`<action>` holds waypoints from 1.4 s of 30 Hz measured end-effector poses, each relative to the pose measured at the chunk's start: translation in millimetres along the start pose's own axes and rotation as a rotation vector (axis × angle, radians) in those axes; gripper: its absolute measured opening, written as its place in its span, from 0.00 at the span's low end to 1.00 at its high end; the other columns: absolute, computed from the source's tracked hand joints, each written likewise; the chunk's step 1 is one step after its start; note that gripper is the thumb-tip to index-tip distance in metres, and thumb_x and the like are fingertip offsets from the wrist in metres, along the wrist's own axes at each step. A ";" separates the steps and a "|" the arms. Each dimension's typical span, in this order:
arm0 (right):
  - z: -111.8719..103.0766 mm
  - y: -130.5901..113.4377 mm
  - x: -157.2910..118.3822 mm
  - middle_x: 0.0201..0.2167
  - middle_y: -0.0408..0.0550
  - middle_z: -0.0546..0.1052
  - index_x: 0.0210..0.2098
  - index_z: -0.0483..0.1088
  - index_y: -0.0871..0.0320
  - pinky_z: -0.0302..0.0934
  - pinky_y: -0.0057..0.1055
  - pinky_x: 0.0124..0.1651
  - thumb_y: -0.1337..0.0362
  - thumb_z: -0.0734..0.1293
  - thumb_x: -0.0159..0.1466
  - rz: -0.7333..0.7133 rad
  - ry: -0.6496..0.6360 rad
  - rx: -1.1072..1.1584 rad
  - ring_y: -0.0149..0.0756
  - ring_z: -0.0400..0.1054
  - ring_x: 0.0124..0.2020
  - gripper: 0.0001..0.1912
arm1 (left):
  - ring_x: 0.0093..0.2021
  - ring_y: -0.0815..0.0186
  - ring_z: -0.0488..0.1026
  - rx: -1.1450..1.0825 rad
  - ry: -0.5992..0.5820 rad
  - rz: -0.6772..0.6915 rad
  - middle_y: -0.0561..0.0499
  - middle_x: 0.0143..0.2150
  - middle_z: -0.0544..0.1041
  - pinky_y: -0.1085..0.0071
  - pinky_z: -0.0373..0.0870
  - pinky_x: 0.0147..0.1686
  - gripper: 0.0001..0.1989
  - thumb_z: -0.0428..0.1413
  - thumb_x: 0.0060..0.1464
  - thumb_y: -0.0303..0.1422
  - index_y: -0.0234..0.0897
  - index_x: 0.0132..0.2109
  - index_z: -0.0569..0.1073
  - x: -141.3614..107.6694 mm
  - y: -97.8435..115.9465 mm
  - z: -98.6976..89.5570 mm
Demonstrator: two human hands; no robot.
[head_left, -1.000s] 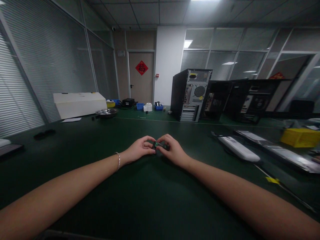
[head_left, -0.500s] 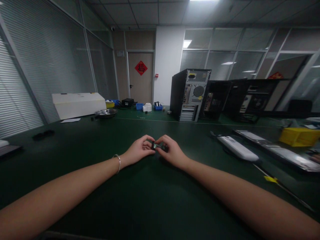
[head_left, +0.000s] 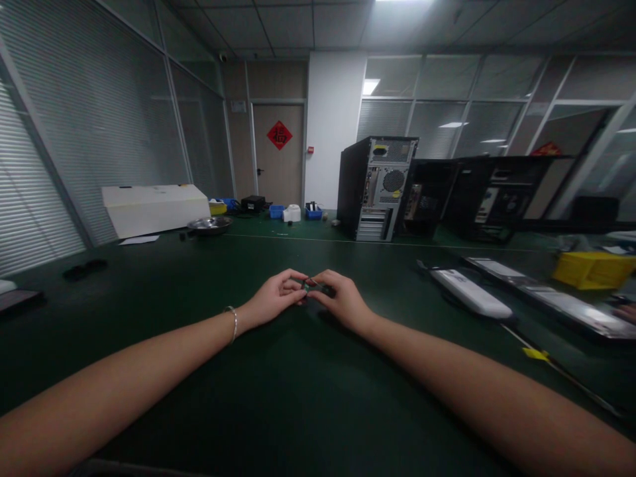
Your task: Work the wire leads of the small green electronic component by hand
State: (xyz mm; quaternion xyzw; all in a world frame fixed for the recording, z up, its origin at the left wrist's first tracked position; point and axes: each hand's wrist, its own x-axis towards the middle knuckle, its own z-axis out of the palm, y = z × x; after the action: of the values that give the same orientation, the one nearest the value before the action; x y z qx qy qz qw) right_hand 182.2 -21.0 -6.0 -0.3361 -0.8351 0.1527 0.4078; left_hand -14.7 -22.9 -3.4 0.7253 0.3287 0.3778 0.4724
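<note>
Just above the dark green table point(head_left: 298, 397), my two hands meet fingertip to fingertip. Between them is a small dark piece with a green part point(head_left: 307, 287), perhaps a little circuit board; most of it is hidden by the fingers. My left hand point(head_left: 278, 293), with a silver bangle at the wrist, pinches its left side between thumb and forefinger. From the other side my right hand point(head_left: 342, 301) closes thumb and forefinger on the same small piece.
On the right lie a white power strip point(head_left: 470, 293) with its cable and a long metal-and-white panel point(head_left: 556, 298), beside a yellow bin point(head_left: 593, 270). Computer towers point(head_left: 377, 189) stand at the back. A metal bowl point(head_left: 209, 226) and white box point(head_left: 156, 211) are at back left.
The small piece has turned slightly between the fingers, so less of its dark part shows. Both hands stay in nearly the same place, still pinching it.
</note>
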 end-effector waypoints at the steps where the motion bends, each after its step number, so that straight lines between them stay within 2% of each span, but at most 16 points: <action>1: 0.4 0.8 0.4 0.37 0.47 0.72 0.41 0.71 0.56 0.59 0.31 0.42 0.63 0.66 0.60 -0.011 0.001 0.010 0.35 0.66 0.40 0.10 | 0.40 0.64 0.74 0.008 0.013 0.014 0.48 0.38 0.75 0.63 0.69 0.43 0.17 0.56 0.52 0.32 0.35 0.49 0.66 0.2 -0.8 -0.3; 4: 2.6 3.5 1.6 0.36 0.47 0.72 0.40 0.71 0.56 0.60 0.30 0.40 0.63 0.66 0.59 -0.019 0.046 0.034 0.35 0.66 0.38 0.09 | 0.39 0.64 0.73 0.085 0.061 0.065 0.48 0.39 0.75 0.65 0.69 0.42 0.17 0.55 0.52 0.31 0.36 0.49 0.67 0.1 -2.7 -0.3; 7: 4.4 5.0 2.6 0.36 0.46 0.72 0.41 0.69 0.57 0.59 0.28 0.35 0.63 0.66 0.59 0.048 0.080 0.055 0.33 0.65 0.34 0.10 | 0.38 0.65 0.72 0.184 0.067 0.095 0.48 0.39 0.75 0.67 0.69 0.40 0.17 0.54 0.52 0.30 0.37 0.51 0.68 -1.1 -2.2 1.8; 11: 3.7 2.6 3.5 0.36 0.46 0.73 0.42 0.68 0.58 0.59 0.28 0.36 0.64 0.65 0.59 0.123 0.003 0.112 0.32 0.65 0.33 0.11 | 0.39 0.64 0.73 0.268 0.079 0.088 0.47 0.40 0.76 0.66 0.69 0.40 0.22 0.53 0.52 0.29 0.37 0.55 0.63 -3.4 0.9 5.6; 16: 3.2 -0.2 3.6 0.36 0.46 0.73 0.43 0.68 0.60 0.59 0.28 0.37 0.66 0.65 0.58 0.153 -0.055 0.123 0.31 0.66 0.33 0.13 | 0.37 0.64 0.74 0.349 0.076 0.105 0.48 0.38 0.77 0.68 0.69 0.38 0.19 0.53 0.51 0.28 0.36 0.51 0.66 -5.4 5.6 8.4; 24: 7.9 -0.3 3.7 0.34 0.46 0.73 0.42 0.68 0.60 0.59 0.28 0.36 0.67 0.65 0.56 0.180 -0.054 0.146 0.32 0.66 0.34 0.13 | 0.36 0.65 0.73 0.365 0.076 0.094 0.48 0.39 0.77 0.70 0.69 0.36 0.18 0.53 0.50 0.28 0.37 0.50 0.66 -6.1 4.8 8.1; 32: 10.8 2.9 4.8 0.33 0.46 0.73 0.39 0.69 0.60 0.59 0.28 0.36 0.66 0.65 0.55 0.193 -0.041 0.158 0.33 0.66 0.33 0.12 | 0.33 0.65 0.73 0.367 0.039 0.079 0.49 0.35 0.76 0.71 0.67 0.32 0.19 0.54 0.50 0.28 0.37 0.51 0.65 -4.4 2.9 5.3; 37: 11.4 9.0 6.0 0.35 0.46 0.73 0.40 0.69 0.59 0.59 0.30 0.39 0.63 0.65 0.57 0.191 0.005 0.209 0.33 0.66 0.36 0.12 | 0.37 0.65 0.73 0.307 0.036 0.092 0.47 0.41 0.75 0.69 0.68 0.36 0.21 0.53 0.53 0.31 0.37 0.55 0.63 -3.9 3.5 7.0; 40: 11.2 9.2 6.3 0.35 0.46 0.73 0.40 0.68 0.59 0.59 0.30 0.40 0.61 0.65 0.58 0.181 0.012 0.237 0.33 0.66 0.36 0.12 | 0.36 0.64 0.72 0.396 0.071 0.110 0.48 0.42 0.74 0.69 0.68 0.35 0.23 0.56 0.51 0.34 0.40 0.54 0.63 -4.9 6.3 7.6; 42: 10.7 7.8 5.9 0.36 0.46 0.73 0.40 0.69 0.58 0.59 0.30 0.39 0.59 0.66 0.58 0.178 0.005 0.235 0.33 0.66 0.35 0.13 | 0.38 0.64 0.72 0.433 0.107 0.132 0.48 0.42 0.74 0.69 0.68 0.36 0.19 0.56 0.51 0.34 0.40 0.51 0.65 -5.0 7.5 6.8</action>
State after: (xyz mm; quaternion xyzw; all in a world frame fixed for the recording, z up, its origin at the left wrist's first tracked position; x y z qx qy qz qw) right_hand 174.6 -11.1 -13.3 -0.3588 -0.7775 0.2843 0.4312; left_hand -10.5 -32.6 0.6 0.8085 0.3785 0.3665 0.2621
